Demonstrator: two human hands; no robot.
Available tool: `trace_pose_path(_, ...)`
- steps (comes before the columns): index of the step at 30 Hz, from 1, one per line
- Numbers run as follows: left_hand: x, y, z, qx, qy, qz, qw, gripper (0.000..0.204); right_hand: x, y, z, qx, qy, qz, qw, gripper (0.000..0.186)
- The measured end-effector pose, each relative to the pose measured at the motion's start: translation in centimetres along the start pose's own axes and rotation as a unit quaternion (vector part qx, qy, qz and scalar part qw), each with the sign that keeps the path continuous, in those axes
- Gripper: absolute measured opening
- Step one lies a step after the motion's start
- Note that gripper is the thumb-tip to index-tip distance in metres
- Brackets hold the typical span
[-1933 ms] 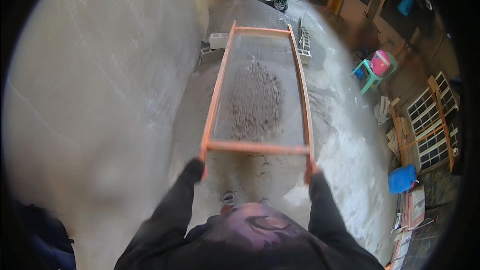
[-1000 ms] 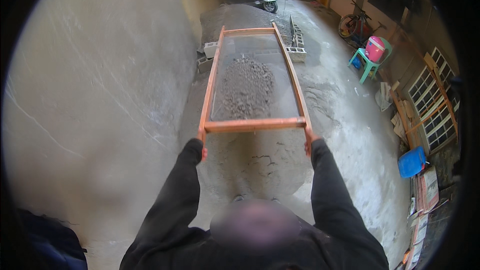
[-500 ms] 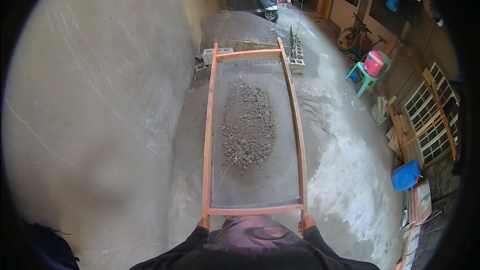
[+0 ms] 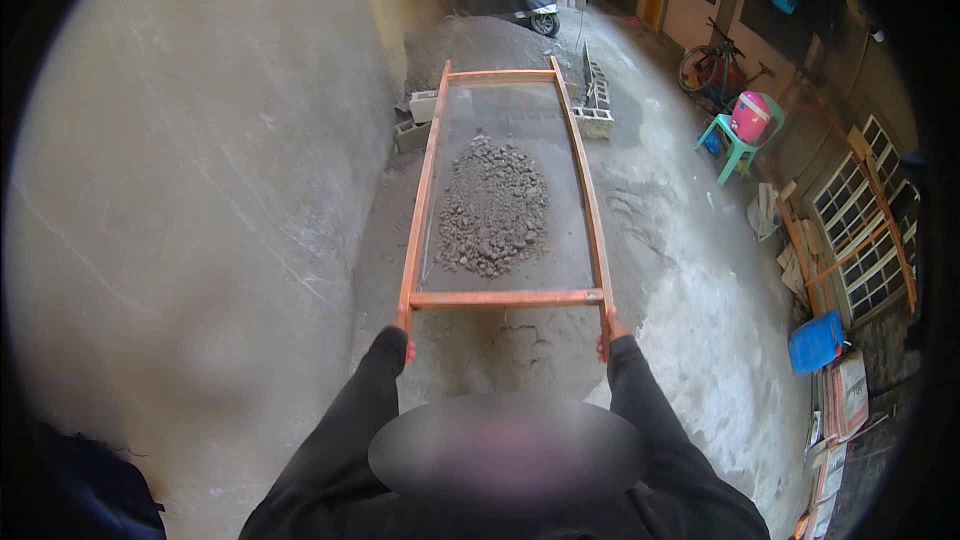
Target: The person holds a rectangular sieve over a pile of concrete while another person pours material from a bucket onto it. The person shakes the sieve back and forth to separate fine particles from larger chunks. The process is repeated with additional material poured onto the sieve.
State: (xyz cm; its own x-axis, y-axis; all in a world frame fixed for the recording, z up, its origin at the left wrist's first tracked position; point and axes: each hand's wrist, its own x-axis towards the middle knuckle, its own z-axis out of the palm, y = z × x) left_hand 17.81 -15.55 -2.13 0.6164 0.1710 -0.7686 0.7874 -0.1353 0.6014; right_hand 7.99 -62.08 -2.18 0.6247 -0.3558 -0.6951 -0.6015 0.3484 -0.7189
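Observation:
A long wooden-framed sieve point(image 4: 505, 298) with a fine mesh bottom stretches away in front of me. My left hand point(image 4: 407, 340) is wrapped round the near end of its left rail, and my right hand point(image 4: 611, 334) grips the matching end on the right. Both arms reach forward in dark sleeves. Coarse grey stones and lumps point(image 4: 492, 205) lie heaped on the mesh. Through the mesh, grey ground shows beneath. The far ends of the rails stick out past the far crossbar.
A sand pile point(image 4: 480, 48) rises beyond the sieve, edged by concrete blocks point(image 4: 593, 122). A bare wall point(image 4: 200, 190) runs along the left. To the right stand a green chair point(image 4: 737, 149) with a pink jug point(image 4: 749, 117), a bicycle point(image 4: 705, 65) and a blue container point(image 4: 816, 342).
Both hands and the sieve's near end have moved forward, away from my body. The stones have shifted on the mesh, nearer the crossbar. My grip on both rails stays the same.

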Motion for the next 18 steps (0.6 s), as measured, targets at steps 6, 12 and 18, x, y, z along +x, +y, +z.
trace_pose_path(6, 1.5, -18.0, -0.2, -0.006, -0.047, -0.039, 0.998, 0.088, -3.9, 13.2, -4.6, -0.029, 0.050, -0.001, 0.998, 0.062)
trace_pose_path(12, 0.2, -19.5, 0.9, 0.047, 0.045, 0.118, 0.991, 0.086, -4.9, 13.6, -4.8, -0.224, 0.095, 0.060, 0.968, 0.065)
trace_pose_path(18, 2.0, -2.9, 0.1, 0.050, -0.020, 0.018, 0.998, 0.088, 1.0, 3.6, 1.0, -0.088, 0.110, 0.017, 0.990, 0.073)
